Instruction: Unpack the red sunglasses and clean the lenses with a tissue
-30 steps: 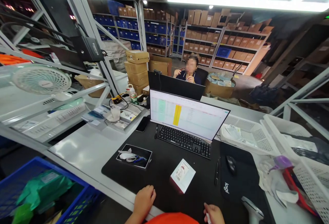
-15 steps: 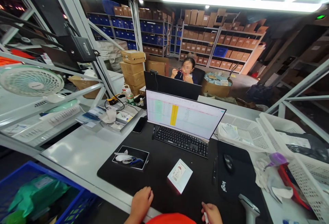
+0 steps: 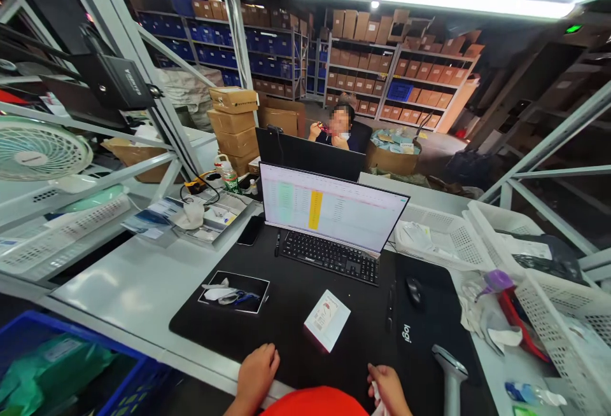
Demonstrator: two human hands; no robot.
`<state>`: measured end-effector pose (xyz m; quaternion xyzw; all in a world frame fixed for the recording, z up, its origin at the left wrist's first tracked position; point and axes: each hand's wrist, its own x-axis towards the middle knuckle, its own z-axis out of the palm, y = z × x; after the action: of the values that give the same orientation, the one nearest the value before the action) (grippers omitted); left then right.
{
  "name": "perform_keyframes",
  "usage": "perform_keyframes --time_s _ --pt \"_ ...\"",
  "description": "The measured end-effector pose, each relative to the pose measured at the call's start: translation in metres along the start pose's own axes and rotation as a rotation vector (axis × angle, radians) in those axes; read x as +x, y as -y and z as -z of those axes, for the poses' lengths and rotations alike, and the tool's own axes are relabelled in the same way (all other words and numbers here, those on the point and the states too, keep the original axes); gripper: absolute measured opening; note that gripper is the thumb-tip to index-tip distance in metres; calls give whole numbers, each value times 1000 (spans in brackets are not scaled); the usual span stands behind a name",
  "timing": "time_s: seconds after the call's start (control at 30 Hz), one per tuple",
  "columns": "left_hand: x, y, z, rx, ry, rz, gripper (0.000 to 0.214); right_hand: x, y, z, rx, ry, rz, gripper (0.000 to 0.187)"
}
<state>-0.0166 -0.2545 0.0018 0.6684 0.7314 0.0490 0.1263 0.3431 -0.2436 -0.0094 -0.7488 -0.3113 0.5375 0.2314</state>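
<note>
My left hand [image 3: 258, 370] rests at the front edge of the black desk mat [image 3: 286, 333], its fingers curled in and nothing seen in them. My right hand [image 3: 389, 387] is at the mat's front, fingers closed on a crumpled white tissue-like piece [image 3: 377, 394], partly hidden by the hand. Between and beyond the hands lies a small white box [image 3: 328, 319] with a printed label, touched by neither. To the left an open black tray with a white rim [image 3: 233, 291] holds white and blue items I cannot make out.
A monitor [image 3: 334, 206] stands behind the keyboard [image 3: 329, 256]. A mouse [image 3: 414, 291] and a barcode scanner [image 3: 450, 371] are on the right, near white baskets [image 3: 548, 314]. A blue crate [image 3: 138, 374] is at lower left. Another person [image 3: 340, 126] sits behind the monitors.
The view has turned slightly right, so everything appears further left. More of the white piece shows below my right hand. The left hand stays curled at the mat's edge.
</note>
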Motion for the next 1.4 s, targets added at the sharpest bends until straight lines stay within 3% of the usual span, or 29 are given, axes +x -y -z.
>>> perform_keyframes --time_s 0.4,1.4 --pt "1 1 4 -17 48 -8 40 -3 6 1 -3 -7 6 44" --pt "1 -1 6 18 35 -24 38 -6 8 1 -32 -24 -2 43"
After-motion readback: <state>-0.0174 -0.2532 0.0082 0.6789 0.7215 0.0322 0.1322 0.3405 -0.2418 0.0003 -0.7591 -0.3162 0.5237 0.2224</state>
